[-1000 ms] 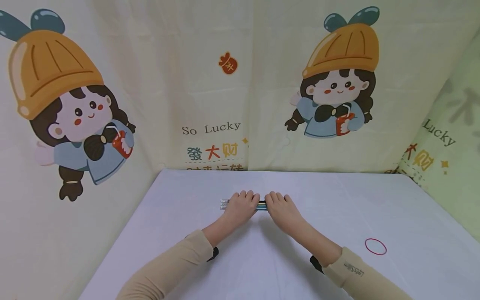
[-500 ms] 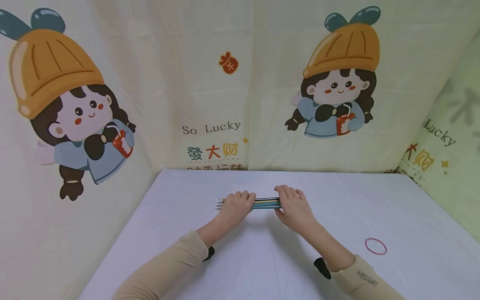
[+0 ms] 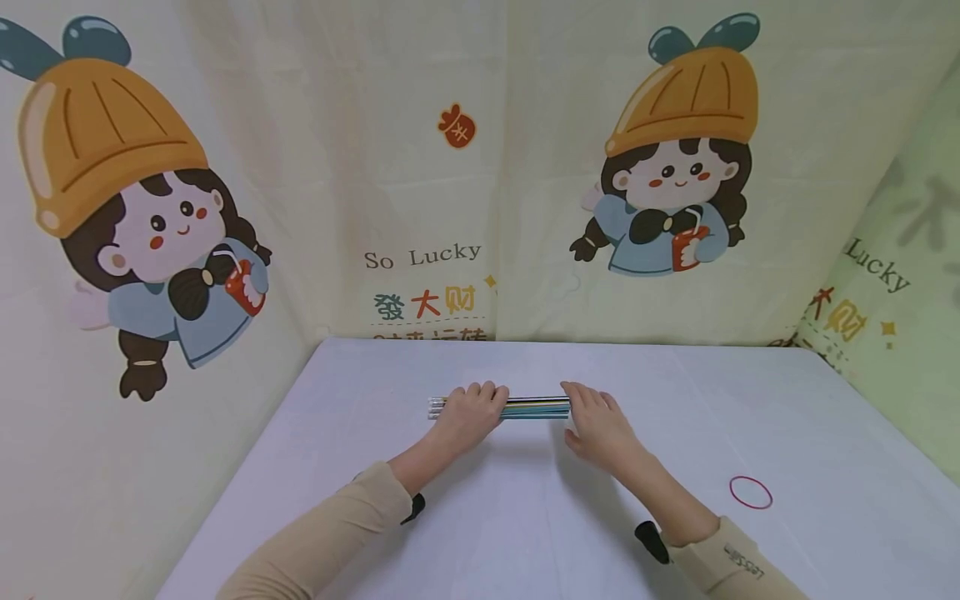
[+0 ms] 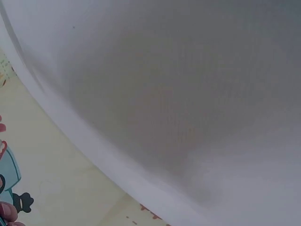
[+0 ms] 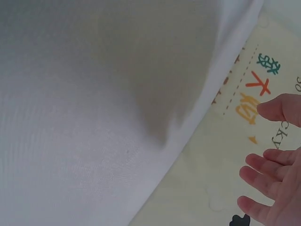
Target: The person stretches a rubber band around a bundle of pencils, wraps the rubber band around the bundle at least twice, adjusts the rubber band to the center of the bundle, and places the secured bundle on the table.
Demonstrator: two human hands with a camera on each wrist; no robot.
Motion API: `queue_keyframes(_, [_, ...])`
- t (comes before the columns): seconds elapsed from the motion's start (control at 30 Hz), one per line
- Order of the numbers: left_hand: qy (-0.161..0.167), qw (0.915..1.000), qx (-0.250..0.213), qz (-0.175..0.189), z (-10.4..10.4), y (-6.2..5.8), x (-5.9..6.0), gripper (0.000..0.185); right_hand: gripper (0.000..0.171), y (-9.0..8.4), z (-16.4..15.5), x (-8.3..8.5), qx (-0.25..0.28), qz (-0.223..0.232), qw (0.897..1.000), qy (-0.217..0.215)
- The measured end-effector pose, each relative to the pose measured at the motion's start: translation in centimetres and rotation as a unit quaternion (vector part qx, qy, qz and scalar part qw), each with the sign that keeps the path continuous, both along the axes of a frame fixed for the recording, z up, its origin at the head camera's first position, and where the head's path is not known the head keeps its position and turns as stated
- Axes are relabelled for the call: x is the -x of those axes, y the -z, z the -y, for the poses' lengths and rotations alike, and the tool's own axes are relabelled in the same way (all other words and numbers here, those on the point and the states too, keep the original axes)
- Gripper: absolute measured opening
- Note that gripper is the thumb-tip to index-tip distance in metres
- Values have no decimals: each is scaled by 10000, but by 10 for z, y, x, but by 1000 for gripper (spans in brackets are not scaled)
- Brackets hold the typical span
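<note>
A bundle of thin coloured pencils (image 3: 534,407) lies crosswise on the white table (image 3: 480,517), a little beyond its middle. My left hand (image 3: 470,403) grips the bundle near its left end, fingers curled over it. The pale tips stick out past that hand on the left. My right hand (image 3: 594,414) sits at the bundle's right end with its fingers straight and touches the pencil ends. In the right wrist view its fingers (image 5: 275,183) are spread and hold nothing. The left wrist view shows only table cloth and a bit of fingertip (image 4: 5,213).
A red rubber band (image 3: 751,492) lies flat on the table to the right, near my right forearm. Printed cartoon curtains (image 3: 450,167) close off the back and both sides of the table.
My right hand slid rightward along the bundle, away from the left hand, and now rests open at its right end. More of the pencils shows between the hands.
</note>
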State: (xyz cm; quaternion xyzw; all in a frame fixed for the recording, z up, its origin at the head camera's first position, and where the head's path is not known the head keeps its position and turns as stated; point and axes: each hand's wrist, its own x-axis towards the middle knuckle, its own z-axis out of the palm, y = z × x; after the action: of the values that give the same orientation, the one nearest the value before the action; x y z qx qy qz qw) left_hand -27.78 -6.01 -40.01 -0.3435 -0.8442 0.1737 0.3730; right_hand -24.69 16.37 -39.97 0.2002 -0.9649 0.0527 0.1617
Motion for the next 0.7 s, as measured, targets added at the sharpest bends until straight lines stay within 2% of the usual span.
queue_keyframes(0.27, [69,9999,77,41,-1,0,-1,25,64,-3,4,-3,81,107,9999,-39])
queue_keyframes(0.53, [45,9999,121,-101,0,2,0,22,64,-5,2,-5,38,-129,9999,96])
queue_keyframes(0.7, [15,9997,211,-132,-1,3,0,21,64,-4,4,-6,-6,-56,10000,40])
